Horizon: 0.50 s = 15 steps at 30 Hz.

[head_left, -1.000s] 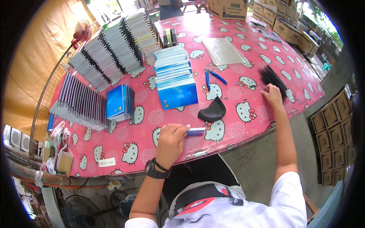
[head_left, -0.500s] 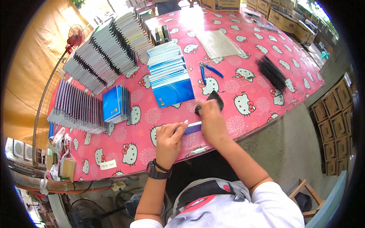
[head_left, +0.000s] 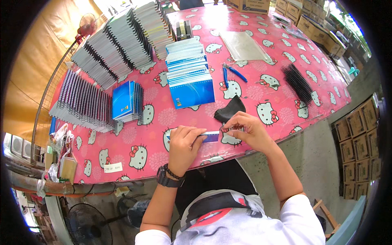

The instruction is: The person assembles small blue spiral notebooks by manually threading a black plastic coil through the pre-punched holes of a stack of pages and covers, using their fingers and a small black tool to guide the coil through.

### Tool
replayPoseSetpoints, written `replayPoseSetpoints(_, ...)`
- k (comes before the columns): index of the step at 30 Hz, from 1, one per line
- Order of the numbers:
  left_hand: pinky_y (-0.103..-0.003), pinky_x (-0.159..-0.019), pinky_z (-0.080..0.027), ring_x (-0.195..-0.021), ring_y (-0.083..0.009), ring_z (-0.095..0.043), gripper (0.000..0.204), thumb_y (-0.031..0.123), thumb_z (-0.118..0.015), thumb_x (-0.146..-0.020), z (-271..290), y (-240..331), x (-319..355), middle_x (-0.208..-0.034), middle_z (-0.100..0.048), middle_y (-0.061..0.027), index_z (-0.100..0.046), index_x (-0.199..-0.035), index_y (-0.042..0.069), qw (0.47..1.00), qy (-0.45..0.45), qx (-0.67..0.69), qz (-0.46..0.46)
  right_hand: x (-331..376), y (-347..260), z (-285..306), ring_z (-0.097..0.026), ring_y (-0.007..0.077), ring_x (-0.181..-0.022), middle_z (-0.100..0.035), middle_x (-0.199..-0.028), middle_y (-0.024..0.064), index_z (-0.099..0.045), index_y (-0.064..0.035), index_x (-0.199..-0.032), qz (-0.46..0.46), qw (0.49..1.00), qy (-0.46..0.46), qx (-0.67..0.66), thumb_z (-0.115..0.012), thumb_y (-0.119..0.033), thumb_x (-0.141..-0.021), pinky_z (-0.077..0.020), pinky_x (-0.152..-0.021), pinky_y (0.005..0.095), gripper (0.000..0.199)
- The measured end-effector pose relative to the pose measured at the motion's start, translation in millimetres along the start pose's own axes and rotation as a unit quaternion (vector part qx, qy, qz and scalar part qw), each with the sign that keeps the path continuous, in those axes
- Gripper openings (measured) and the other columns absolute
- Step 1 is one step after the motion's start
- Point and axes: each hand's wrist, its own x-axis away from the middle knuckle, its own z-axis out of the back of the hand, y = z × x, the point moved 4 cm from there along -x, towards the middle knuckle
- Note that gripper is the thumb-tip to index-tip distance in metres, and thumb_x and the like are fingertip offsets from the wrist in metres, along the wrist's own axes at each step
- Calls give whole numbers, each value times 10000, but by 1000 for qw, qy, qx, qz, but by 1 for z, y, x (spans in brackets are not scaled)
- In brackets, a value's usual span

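Where it shows, the booklet (head_left: 211,138) runs left-to-right.

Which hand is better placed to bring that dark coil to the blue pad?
Probably the right hand: it holds the dark coil near the right end of the blue pad, while the left hand holds the pad's left end.

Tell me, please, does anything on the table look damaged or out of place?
The curved black piece just beyond the right hand looks odd: its irregular shape contrasts with the orderly notebook rows. I cannot tell whether it is damaged.
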Motion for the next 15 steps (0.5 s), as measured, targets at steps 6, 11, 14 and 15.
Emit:
replayPoseSetpoints(6,-357,-722,-387,-799,-220,-567,164,130,-726,-712,2,5,-4,-820,-628,-29,-671,-863,98,1000,-1,-6,4,-4,0,1,-592,177,-769,-596,-865,67,-643,-37,-920,60,997,22,35,-671,-14,-778,-478,-688,290,146)
replayPoseSetpoints(11,-356,-721,-383,-798,-225,-566,165,133,-722,-717,1,4,-4,-805,-624,-30,-667,-868,97,1000,-2,-8,11,-5,6,-3,-590,194,-785,-605,-850,91,-642,-18,-951,27,998,-61,12,-653,-36,-806,-473,-700,305,147)
replayPoseSetpoints(14,-375,-756,-378,-826,-243,-569,192,146,-715,-739,0,3,-2,-865,-638,-44,-655,-916,99,999,-25,-18,31,-6,1,-9,-597,199,-750,-607,-797,101,-612,-21,-1079,-112,988,-107,-20,-648,-78,-824,-474,-684,323,264)
replayPoseSetpoints(15,-385,-763,-373,-838,-248,-567,218,167,-716,-740,0,7,0,-888,-635,-47,-648,-937,104,999,-28,-16,34,-5,0,-11,-598,200,-731,-609,-791,105,-590,-26,-1121,-66,995,-81,2,-636,-85,-835,-475,-675,327,296)
